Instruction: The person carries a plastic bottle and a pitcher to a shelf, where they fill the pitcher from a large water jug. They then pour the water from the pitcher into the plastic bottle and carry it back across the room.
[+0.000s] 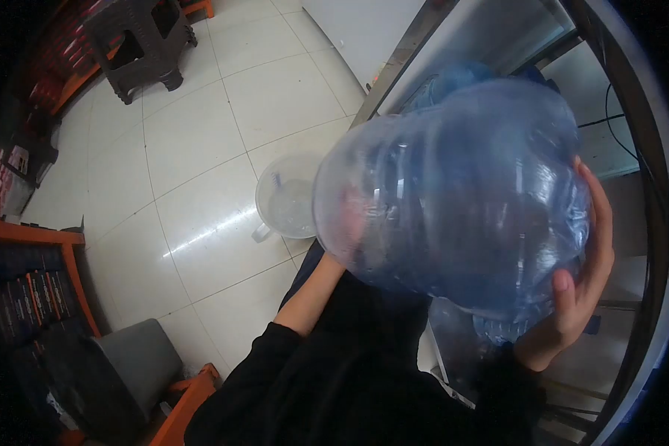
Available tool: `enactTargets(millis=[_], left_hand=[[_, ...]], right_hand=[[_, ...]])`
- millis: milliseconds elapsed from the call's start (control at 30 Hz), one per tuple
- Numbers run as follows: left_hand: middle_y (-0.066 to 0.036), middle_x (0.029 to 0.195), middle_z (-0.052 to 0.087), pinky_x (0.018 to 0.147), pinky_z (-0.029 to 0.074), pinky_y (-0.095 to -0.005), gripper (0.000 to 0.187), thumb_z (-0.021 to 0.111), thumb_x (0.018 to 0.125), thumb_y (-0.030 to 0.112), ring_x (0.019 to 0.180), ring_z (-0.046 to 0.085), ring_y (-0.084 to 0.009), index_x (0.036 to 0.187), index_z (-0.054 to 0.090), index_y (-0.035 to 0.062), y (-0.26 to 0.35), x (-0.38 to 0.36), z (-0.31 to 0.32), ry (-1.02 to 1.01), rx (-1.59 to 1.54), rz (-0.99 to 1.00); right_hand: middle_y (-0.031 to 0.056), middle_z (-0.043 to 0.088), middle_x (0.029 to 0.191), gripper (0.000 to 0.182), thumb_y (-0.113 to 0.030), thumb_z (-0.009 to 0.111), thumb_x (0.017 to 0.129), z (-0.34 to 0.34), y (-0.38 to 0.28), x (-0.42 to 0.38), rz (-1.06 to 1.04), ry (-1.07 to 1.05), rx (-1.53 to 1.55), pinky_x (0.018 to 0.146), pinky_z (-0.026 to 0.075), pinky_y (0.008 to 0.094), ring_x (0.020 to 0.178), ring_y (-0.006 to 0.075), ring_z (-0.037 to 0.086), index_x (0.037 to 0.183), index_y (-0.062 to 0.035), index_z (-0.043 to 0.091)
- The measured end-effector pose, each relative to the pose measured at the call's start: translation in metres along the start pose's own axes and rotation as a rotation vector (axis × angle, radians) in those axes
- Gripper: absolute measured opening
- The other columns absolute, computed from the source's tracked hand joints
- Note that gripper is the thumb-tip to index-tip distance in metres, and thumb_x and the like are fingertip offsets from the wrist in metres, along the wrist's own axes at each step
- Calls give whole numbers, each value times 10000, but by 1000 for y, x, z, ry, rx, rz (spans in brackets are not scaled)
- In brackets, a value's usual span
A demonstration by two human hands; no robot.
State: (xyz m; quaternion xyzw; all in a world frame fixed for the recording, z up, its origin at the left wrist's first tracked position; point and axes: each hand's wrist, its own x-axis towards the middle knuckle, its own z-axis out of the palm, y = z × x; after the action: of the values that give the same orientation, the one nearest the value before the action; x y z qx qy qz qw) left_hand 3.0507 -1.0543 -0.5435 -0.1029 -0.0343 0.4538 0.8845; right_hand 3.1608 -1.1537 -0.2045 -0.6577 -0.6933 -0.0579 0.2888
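A large, bluish, see-through water jug (468, 193) lies tilted on its side in front of my chest. My right hand (591, 260) is wrapped round its right end, with the thumb and fingers pressed on the plastic. Beneath the left end is my left hand (353, 219), which shows only as a blurred shape through the jug wall; its fingers are not clear. A clear plastic pitcher (286, 197) with a handle stands on the floor just left of the jug.
More water jugs (453, 78) sit behind, within a metal-framed rack (639, 134) on the right. A dark plastic stool (137, 44) stands at the far left on the tiled floor (201, 141). Orange-framed shelves (37, 236) with boxes and a grey seat (137, 364) line the left.
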Motion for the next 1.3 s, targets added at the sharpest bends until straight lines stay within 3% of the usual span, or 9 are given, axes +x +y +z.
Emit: enactTargets(millis=[100,400,667,867,967,1033,1100,1167,1300], left_hand=[[-107,1011,486,818,366,-364,549,394,728,467,929,460,-251,1060,448,33,0,-2,0,-5,4,-16],[-90,978,488,828,358,-341,473,420,752,411,924,455,-230,1037,451,35,-2,-6,5,15,57,-26],[-74,949,490,837,352,-320,407,443,774,362,919,450,-212,1017,453,36,-1,-2,22,166,165,103],[-81,984,513,759,412,-303,387,649,664,212,841,521,-207,975,495,41,-63,20,96,272,639,56],[-75,956,529,734,423,-303,444,705,607,196,841,529,-199,964,504,26,-123,37,116,165,1226,458],[-99,930,536,783,389,-327,555,712,574,343,900,496,-206,966,495,15,-156,46,130,68,1448,379],[-122,937,541,811,363,-345,584,738,501,328,929,490,-241,939,514,13,-195,57,142,-81,1741,591],[-142,953,537,840,327,-363,630,743,448,311,941,484,-271,950,511,10,-231,65,150,-275,1756,566],[-139,948,538,851,302,-367,617,731,456,305,932,483,-270,952,513,10,-306,88,136,-404,1790,602]], right_hand=[[238,321,1217,859,-548,508,571,3,3,8,-189,-130,173,913,293,456,1122,375,328,1214,-10,320],[249,311,1227,989,-566,626,483,-2,10,2,-426,-248,245,921,287,445,1124,392,324,1234,-15,294],[135,291,1281,633,-466,389,789,-3,88,-129,499,399,32,974,179,389,1201,256,240,1241,-33,294],[101,179,1324,696,-518,368,786,93,209,-285,1175,756,969,975,150,409,1223,261,156,1288,-86,155],[108,137,1332,706,-515,388,777,134,204,-292,1147,722,1257,948,188,453,1218,265,155,1295,-118,119],[117,150,1316,679,-491,404,778,153,191,-282,1439,807,1116,921,212,489,1208,261,165,1284,-126,136],[120,169,1301,666,-483,410,777,176,228,-305,1387,787,1322,905,215,512,1202,256,170,1275,-124,152],[123,188,1286,652,-474,415,776,183,242,-310,1322,768,1517,889,218,535,1196,252,175,1266,-121,169],[115,373,1159,494,-360,417,808,206,234,-285,1123,665,1481,876,310,403,1096,227,343,1211,-105,286]])
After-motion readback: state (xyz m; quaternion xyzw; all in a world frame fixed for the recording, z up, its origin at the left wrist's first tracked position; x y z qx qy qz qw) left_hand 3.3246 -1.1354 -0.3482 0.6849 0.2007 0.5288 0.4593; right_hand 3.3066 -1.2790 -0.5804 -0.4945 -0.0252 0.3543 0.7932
